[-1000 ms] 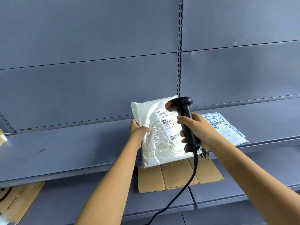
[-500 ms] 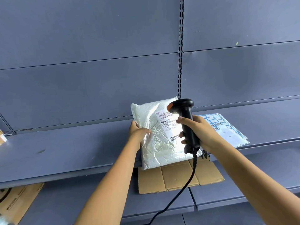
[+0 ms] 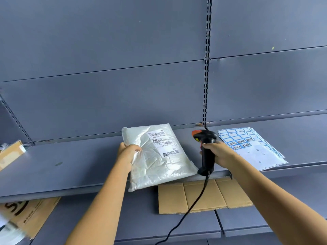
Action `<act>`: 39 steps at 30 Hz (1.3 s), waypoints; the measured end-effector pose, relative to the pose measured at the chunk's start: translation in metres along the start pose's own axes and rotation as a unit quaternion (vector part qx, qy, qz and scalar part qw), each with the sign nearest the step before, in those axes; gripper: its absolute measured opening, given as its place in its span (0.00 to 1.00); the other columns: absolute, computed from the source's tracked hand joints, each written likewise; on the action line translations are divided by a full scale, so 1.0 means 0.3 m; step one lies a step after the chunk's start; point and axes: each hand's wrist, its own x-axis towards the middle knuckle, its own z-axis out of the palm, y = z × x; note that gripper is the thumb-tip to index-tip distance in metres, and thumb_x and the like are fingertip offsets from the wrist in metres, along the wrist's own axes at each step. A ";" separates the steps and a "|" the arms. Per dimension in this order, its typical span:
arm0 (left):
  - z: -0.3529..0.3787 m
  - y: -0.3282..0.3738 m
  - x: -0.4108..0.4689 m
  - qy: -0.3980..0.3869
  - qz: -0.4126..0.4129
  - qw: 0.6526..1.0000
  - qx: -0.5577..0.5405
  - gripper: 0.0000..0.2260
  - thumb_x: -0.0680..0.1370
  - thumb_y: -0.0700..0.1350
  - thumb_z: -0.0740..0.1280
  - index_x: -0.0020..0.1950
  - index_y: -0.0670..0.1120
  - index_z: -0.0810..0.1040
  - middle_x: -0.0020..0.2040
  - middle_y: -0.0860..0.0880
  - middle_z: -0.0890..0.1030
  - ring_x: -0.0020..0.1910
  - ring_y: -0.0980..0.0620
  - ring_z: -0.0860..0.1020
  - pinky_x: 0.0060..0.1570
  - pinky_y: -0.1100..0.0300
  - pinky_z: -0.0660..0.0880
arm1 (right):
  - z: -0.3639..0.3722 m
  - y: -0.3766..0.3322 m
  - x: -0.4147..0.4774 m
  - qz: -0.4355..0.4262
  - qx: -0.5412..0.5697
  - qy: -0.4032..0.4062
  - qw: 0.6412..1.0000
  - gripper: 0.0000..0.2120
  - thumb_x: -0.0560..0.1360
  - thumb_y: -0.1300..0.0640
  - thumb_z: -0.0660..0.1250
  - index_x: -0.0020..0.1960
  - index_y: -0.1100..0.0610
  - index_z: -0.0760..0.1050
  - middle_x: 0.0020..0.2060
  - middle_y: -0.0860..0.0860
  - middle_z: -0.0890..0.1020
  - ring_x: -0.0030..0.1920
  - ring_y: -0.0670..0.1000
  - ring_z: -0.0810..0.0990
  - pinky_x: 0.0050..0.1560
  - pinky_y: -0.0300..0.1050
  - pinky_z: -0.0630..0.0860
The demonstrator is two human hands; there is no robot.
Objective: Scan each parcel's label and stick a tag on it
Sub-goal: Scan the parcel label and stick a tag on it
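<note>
My left hand (image 3: 130,153) pinches the left edge of the white crinkled plastic parcel (image 3: 159,170), with the fingers bunching the film. The parcel lies face up on the grey metal shelf (image 3: 70,167), its near corner hanging past the front lip. Its white printed label (image 3: 163,144) sits uncovered on the parcel's far right part. My right hand (image 3: 219,153) is clenched round the handle of the black corded scanner (image 3: 206,149) with the orange cap, held upright just right of the parcel and clear of it. Farther right of the parcel lie the white sheets of blue-bordered tags (image 3: 254,151).

The film looks slick and I hold only one edge, so a careless tug could slide the parcel off onto the flattened brown cardboard (image 3: 203,195) below it. The scanner's black cable (image 3: 192,206) hangs beside the parcel's near corner, and swinging my right hand across could hook that corner. I cannot tell whether the label has been read, as no light shows on it, so tagging now might mark an unscanned parcel. Peeling a tag needs a free hand, and dropping the scanner carelessly could scatter those loose sheets.
</note>
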 end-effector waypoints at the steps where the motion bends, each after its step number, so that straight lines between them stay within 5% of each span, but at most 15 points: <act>1: -0.023 0.005 0.010 0.009 -0.007 1.000 -0.003 0.14 0.69 0.34 0.68 0.51 0.43 0.68 0.44 0.44 0.75 0.39 0.46 0.75 0.41 0.54 0.75 | 0.010 0.014 0.022 -0.007 -0.026 0.002 1.000 0.09 0.77 0.71 0.58 0.42 0.62 0.71 0.38 0.57 0.74 0.37 0.54 0.74 0.40 0.45 0.71; 5: -0.109 0.036 0.044 0.018 -0.036 0.999 -0.024 0.15 0.67 0.35 0.69 0.53 0.40 0.71 0.51 0.37 0.77 0.44 0.42 0.77 0.49 0.42 0.76 | 0.058 0.050 0.076 0.016 -0.065 0.001 0.998 0.07 0.77 0.69 0.61 0.41 0.63 0.73 0.36 0.57 0.75 0.36 0.54 0.74 0.43 0.49 0.72; 8: -0.149 0.046 0.053 -0.021 -0.067 0.997 -0.044 0.23 0.67 0.34 0.68 0.62 0.36 0.72 0.53 0.35 0.78 0.42 0.41 0.79 0.44 0.47 0.78 | 0.091 0.042 0.100 0.034 -0.033 0.010 0.999 0.03 0.75 0.70 0.63 0.48 0.67 0.72 0.39 0.60 0.77 0.39 0.58 0.76 0.50 0.54 0.73; 13: -0.167 0.027 0.026 -0.020 -0.072 0.997 -0.007 0.22 0.68 0.34 0.68 0.62 0.34 0.72 0.51 0.35 0.78 0.42 0.40 0.78 0.46 0.46 0.77 | 0.161 0.019 0.154 0.053 0.035 0.047 0.997 0.18 0.74 0.67 0.66 0.63 0.68 0.68 0.56 0.63 0.76 0.57 0.63 0.77 0.61 0.58 0.73; 20: -0.215 0.011 0.025 -0.017 -0.073 0.996 0.044 0.15 0.68 0.35 0.69 0.54 0.37 0.74 0.47 0.38 0.78 0.41 0.41 0.78 0.42 0.51 0.76 | 0.185 0.016 0.221 0.041 0.020 0.055 0.997 0.16 0.74 0.69 0.66 0.61 0.70 0.71 0.52 0.63 0.78 0.53 0.61 0.78 0.62 0.60 0.73; 24: -0.211 0.000 0.033 -0.022 -0.063 0.995 0.068 0.10 0.68 0.35 0.69 0.48 0.41 0.75 0.45 0.40 0.77 0.42 0.43 0.76 0.41 0.55 0.73 | 0.129 0.025 0.330 0.012 -0.094 0.080 0.992 0.16 0.72 0.62 0.70 0.56 0.68 0.74 0.54 0.62 0.80 0.54 0.62 0.80 0.58 0.59 0.76; 27: -0.183 -0.010 0.034 -0.032 -0.069 0.994 0.073 0.11 0.68 0.36 0.70 0.49 0.41 0.75 0.45 0.40 0.77 0.42 0.43 0.76 0.39 0.56 0.73 | 0.098 -0.003 0.314 -0.014 -0.194 0.114 0.974 0.18 0.71 0.57 0.72 0.55 0.67 0.75 0.49 0.60 0.80 0.48 0.59 0.79 0.47 0.49 0.77; 30: -0.140 -0.019 0.040 -0.044 -0.070 0.993 0.081 0.22 0.62 0.42 0.72 0.55 0.41 0.75 0.50 0.40 0.79 0.46 0.41 0.79 0.46 0.50 0.76 | 0.066 -0.003 0.273 -0.030 -0.274 0.138 0.951 0.12 0.74 0.55 0.68 0.51 0.63 0.73 0.43 0.58 0.75 0.44 0.56 0.73 0.40 0.44 0.67; 35: -0.050 -0.056 0.073 -0.018 -0.029 0.986 0.165 0.33 0.72 0.38 0.70 0.74 0.44 0.61 0.68 0.43 0.71 0.62 0.42 0.74 0.57 0.53 0.72 | -0.024 0.016 0.258 -0.102 -0.337 0.199 0.915 0.24 0.73 0.50 0.67 0.62 0.64 0.67 0.54 0.60 0.77 0.57 0.61 0.75 0.51 0.51 0.73; 39: 0.008 -0.056 0.071 0.054 0.038 0.951 0.303 0.30 0.73 0.45 0.69 0.73 0.45 0.63 0.69 0.41 0.68 0.65 0.40 0.69 0.62 0.49 0.68 | -0.203 -0.006 0.194 -0.092 -0.420 0.319 0.845 0.24 0.74 0.53 0.63 0.67 0.62 0.64 0.64 0.61 0.72 0.64 0.63 0.68 0.61 0.54 0.67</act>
